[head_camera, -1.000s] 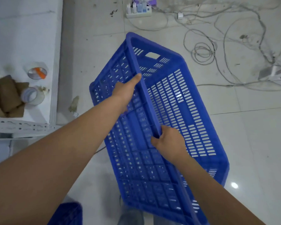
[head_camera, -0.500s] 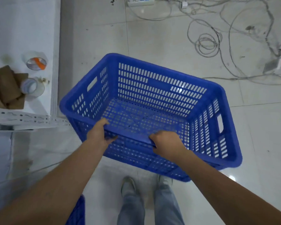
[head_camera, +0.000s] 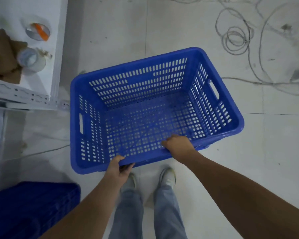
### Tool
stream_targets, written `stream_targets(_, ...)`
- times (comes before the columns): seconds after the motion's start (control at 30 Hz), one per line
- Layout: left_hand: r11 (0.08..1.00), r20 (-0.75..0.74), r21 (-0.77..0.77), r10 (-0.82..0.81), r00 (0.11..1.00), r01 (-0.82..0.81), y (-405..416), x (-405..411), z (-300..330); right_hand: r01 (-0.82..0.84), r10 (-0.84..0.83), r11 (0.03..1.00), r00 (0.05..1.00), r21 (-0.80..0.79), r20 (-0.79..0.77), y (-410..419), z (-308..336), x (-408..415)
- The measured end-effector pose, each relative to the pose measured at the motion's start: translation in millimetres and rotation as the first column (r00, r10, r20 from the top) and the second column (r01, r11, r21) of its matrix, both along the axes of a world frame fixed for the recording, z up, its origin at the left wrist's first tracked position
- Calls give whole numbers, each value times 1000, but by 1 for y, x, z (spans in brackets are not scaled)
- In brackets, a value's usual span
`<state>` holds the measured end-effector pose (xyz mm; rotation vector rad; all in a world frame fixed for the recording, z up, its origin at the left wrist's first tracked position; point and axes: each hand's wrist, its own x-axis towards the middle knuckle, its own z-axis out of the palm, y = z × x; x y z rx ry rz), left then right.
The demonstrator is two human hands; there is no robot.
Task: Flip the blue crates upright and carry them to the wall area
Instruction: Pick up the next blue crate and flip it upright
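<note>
Gripping blue crate (head_camera: 145, 104) rim: both hands; unlabelled.

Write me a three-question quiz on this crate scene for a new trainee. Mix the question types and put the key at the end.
1. True or false: the blue crate held by both hands sits open side up.
2. Multiple choice: where does the left hand take its grip? A) the side handle slot B) the near rim C) the far rim
3. Fill in: the second blue crate shows at the bottom ____ corner of the view.

Key:
1. True.
2. B; the right hand holds the same near rim.
3. Left.
</note>
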<state>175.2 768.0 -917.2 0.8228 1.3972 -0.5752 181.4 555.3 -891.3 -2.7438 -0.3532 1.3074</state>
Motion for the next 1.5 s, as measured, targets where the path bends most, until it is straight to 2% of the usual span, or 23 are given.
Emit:
stream_targets(0.13,989,-52,-65,132,990,-135,14,-12,-18,18,-18,1000,1000,-9,-22,12,-13,-18)
stream_targets(0.2,986,-60,-71,144,988,-148,25,-16,-23,32,-32,999,999,-5,-28,22,-19,-28)
stream_targets(0.4,1000,-68,1,31,997,-31,50,-18,-27,116,-119,993,984,-30,-131,52,-36,-45)
stream_targets(0.6,998,-182,59,5,983,6,58,-20,-37,136,-140,990,970,-32,-201,72,-58,-59)
stream_targets(0.77,994,-260,47,-87,962,103,71,-19,-39,136,-142,990,955,-39,-261,87,-82,-75)
stream_targets(0.93,950,-367,91,-246,897,298,88,-14,-40,172,-170,985,935,-23,-312,82,-93,-84)
stream_targets(1.0,874,-414,147,-371,831,464,94,-12,-38,268,-246,963,893,5,-378,69,-93,-81)
stream_targets(1.03,808,-440,164,-453,775,566,96,-8,-35,387,-348,922,846,15,-404,61,-90,-78)
stream_targets(1.07,703,-468,182,-553,689,687,97,-4,-32,521,-469,853,780,16,-414,51,-88,-73)
stream_targets(1.1,523,-506,202,-668,546,828,101,2,-32,645,-589,764,705,11,-394,39,-84,-67)
stream_targets(1.13,286,-546,239,-751,371,928,105,8,-32,728,-678,686,638,-4,-365,25,-80,-60)
stream_targets(1.17,70,-582,280,-781,228,957,109,16,-30,778,-741,628,590,-19,-322,10,-75,-52)
stream_targets(1.2,-94,-604,304,-789,115,948,112,25,-27,805,-782,593,570,-16,-252,-5,-69,-45)
stream_targets(1.27,-295,-633,336,-774,-17,895,113,45,-19,898,-892,440,439,16,-110,-36,-57,-35)
stream_targets(1.33,-389,-672,369,-739,-47,844,112,67,-13,950,-951,311,311,40,6,-67,-50,-31)
stream_targets(1.37,-400,-693,382,-720,-28,833,113,80,-11,959,-959,280,278,48,54,-80,-46,-30)
stream_targets(1.4,-389,-705,406,-709,13,827,114,92,-11,963,-962,263,257,62,95,-93,-45,-29)
stream_targets(1.5,-247,-682,483,-708,184,840,126,121,-18,979,-956,195,175,66,235,-121,-46,-29)
